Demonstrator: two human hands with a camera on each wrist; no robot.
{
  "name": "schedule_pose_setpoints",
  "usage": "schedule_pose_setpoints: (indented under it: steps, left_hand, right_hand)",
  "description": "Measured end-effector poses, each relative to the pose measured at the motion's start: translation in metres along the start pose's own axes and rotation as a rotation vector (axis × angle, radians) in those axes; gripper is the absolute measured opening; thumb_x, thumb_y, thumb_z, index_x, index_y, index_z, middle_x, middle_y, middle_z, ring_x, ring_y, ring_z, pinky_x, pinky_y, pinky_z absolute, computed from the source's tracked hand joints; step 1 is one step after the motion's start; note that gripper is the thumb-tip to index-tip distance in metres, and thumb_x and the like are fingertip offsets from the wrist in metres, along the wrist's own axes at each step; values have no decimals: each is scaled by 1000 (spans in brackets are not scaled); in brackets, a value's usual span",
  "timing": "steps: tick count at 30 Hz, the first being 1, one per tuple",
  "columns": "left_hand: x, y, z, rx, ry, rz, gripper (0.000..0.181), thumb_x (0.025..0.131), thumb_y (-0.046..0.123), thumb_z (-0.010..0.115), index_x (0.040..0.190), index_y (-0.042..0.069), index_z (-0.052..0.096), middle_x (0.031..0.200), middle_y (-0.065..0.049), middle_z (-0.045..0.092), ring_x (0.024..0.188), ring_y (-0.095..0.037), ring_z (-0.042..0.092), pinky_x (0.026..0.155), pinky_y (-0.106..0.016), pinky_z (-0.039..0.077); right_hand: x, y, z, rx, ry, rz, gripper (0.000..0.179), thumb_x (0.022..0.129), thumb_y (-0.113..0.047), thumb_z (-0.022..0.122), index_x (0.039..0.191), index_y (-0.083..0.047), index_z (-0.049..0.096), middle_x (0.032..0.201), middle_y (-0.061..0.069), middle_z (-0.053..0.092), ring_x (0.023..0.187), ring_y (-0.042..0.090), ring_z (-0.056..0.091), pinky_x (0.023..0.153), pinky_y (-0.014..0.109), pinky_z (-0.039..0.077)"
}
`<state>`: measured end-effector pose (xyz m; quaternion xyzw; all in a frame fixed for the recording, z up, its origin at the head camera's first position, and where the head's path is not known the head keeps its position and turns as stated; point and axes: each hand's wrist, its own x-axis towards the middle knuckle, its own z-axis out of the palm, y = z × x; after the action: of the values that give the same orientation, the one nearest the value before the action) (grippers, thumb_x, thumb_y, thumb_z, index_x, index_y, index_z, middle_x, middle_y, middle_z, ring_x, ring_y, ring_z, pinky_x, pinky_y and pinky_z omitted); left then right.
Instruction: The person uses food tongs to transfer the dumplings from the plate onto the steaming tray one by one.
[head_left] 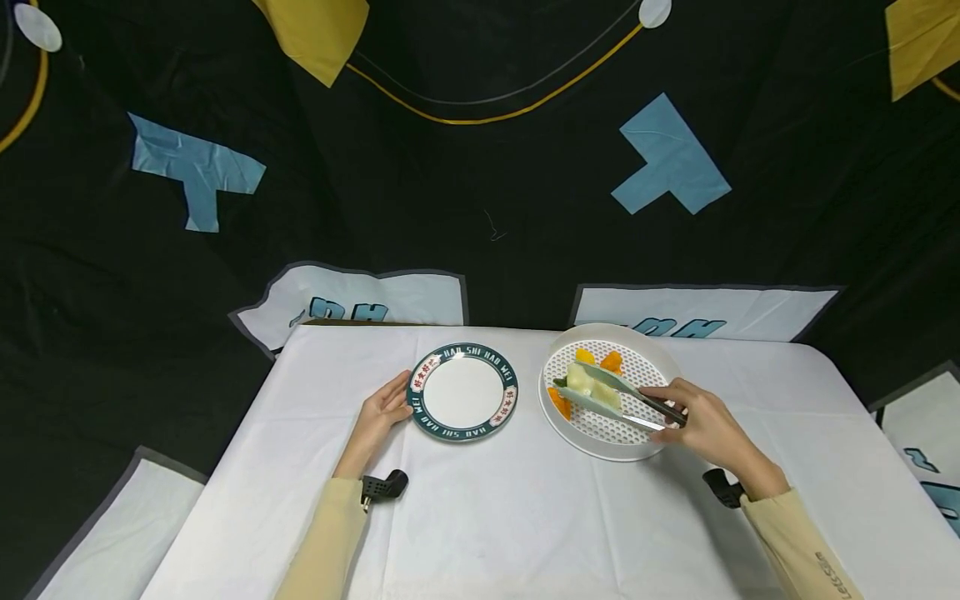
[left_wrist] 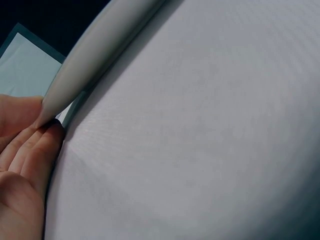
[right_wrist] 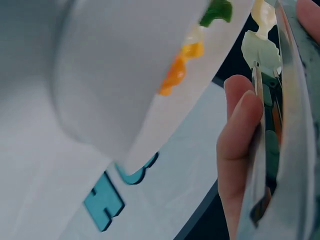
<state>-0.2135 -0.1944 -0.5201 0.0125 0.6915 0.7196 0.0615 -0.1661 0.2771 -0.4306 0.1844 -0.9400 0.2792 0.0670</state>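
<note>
My left hand (head_left: 381, 417) pinches the left rim of a round plate (head_left: 462, 392) with a dark green patterned border. In the left wrist view, the thumb lies over the plate's edge (left_wrist: 95, 55) and the fingers are under it. My right hand (head_left: 708, 425) grips metal tongs (head_left: 615, 380) with pale green tips. Between those tips is a pale yellow-green chunk of food (head_left: 582, 380), over a round white perforated tray (head_left: 597, 447). Orange pieces (head_left: 558, 403), a yellow piece (head_left: 585, 356) and a partly hidden green piece (head_left: 560, 382) lie in the tray.
A white cloth covers the table (head_left: 495, 517). The plate stands left of the tray, with a gap between them. Behind the table's far edge hangs a black backdrop (head_left: 450, 208) with blue and yellow shapes. Each wrist wears a small black camera (head_left: 385, 485).
</note>
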Motion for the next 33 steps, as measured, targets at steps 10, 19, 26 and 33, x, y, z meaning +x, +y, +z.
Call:
schedule_pose_setpoints:
  steps: [10, 19, 26, 33]
  left_hand:
    - [0, 0, 1, -3, 3, -3, 66, 88, -13, 51, 149, 0, 28, 153, -16, 28, 136, -26, 34, 105, -22, 37]
    - [2, -1, 0, 1, 4, 5, 66, 88, -13, 51, 148, -1, 29, 152, -17, 29, 136, -26, 34, 105, -21, 37]
    - [0, 0, 0, 29, -1, 24, 66, 88, -12, 51, 149, 0, 28, 152, -16, 28, 136, -26, 34, 105, -20, 36]
    - [0, -1, 0, 14, 0, 24, 65, 88, -13, 51, 148, 0, 29, 152, -17, 29, 136, -26, 34, 105, -20, 37]
  right_hand:
    - [-18, 9, 0, -12, -24, 40, 59, 61, -9, 86, 117, -6, 68, 84, -3, 53, 70, 13, 44, 55, 23, 38]
    - [-23, 11, 3, -2, -46, 76, 61, 63, -12, 86, 120, -4, 66, 86, 1, 55, 70, 14, 45, 53, 23, 40]
    - [-22, 8, 5, -1, -2, 85, 62, 62, -13, 87, 120, -6, 67, 81, -4, 50, 70, 12, 43, 53, 23, 36]
    - [-13, -6, 7, 17, 46, 58, 64, 63, -13, 87, 122, -8, 65, 81, -3, 49, 68, 12, 44, 53, 23, 36]
